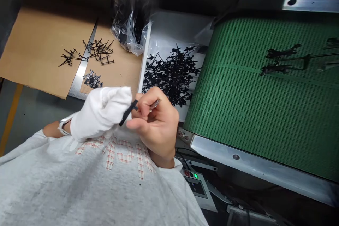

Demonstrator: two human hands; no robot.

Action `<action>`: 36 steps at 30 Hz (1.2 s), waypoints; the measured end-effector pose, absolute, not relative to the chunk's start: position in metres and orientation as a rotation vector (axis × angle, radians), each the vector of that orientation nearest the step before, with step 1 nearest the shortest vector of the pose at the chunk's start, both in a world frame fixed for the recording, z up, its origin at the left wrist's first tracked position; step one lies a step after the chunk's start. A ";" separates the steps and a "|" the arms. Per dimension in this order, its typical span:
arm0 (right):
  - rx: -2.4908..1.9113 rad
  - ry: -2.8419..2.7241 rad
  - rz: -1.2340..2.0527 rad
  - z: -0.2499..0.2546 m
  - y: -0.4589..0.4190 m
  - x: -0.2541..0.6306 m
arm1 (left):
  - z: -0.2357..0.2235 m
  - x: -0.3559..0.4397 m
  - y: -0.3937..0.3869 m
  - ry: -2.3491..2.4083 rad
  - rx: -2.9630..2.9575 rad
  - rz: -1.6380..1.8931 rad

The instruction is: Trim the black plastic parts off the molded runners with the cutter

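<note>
My left hand (pixel 104 111), in a white glove, is closed on a small black plastic part (pixel 128 113) that sticks out past the fingertips. My right hand (pixel 157 123) is bare and close beside it. Its fingers are curled round a small shiny thing (pixel 155 104), mostly hidden, whose kind I cannot make out. The right thumb and fingers lie right by the black part; whether they touch it I cannot tell. Beyond the hands, a heap of black moulded plastic pieces with thin stems (pixel 174 72) lies in a white tray (pixel 145 58).
On cardboard (pixel 39 47) at the left are black stem-like sprues (pixel 99 50) and a small pile of dark parts (pixel 92 78). A clear plastic bag (pixel 131 24) stands behind. To the right, a green conveyor belt (pixel 238 95) carries black pieces (pixel 282 60); below is a control panel (pixel 198 187).
</note>
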State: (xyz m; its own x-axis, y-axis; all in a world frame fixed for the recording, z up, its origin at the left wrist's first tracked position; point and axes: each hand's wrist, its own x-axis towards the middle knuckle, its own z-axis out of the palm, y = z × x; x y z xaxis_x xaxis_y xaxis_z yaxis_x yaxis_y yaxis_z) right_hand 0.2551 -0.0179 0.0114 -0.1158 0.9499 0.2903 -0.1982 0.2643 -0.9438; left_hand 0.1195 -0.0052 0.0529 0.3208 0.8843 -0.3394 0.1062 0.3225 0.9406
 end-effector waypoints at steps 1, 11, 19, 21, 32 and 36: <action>-0.780 -1.272 1.261 0.011 -0.017 0.255 | 0.054 0.121 -0.004 1.113 1.138 0.717; -0.745 -1.021 1.687 0.003 -0.015 0.264 | 0.050 0.125 0.001 0.958 1.197 0.859; -0.612 -1.006 1.720 0.010 -0.018 0.260 | 0.057 0.126 0.001 1.128 1.195 0.797; -0.609 -0.981 1.707 0.009 -0.017 0.260 | 0.057 0.126 0.002 1.094 1.206 0.796; -0.526 -0.969 1.720 0.010 -0.019 0.259 | 0.052 0.121 0.003 1.046 1.294 0.799; -0.565 -0.951 1.724 0.008 -0.016 0.258 | 0.050 0.119 0.003 1.015 1.299 0.771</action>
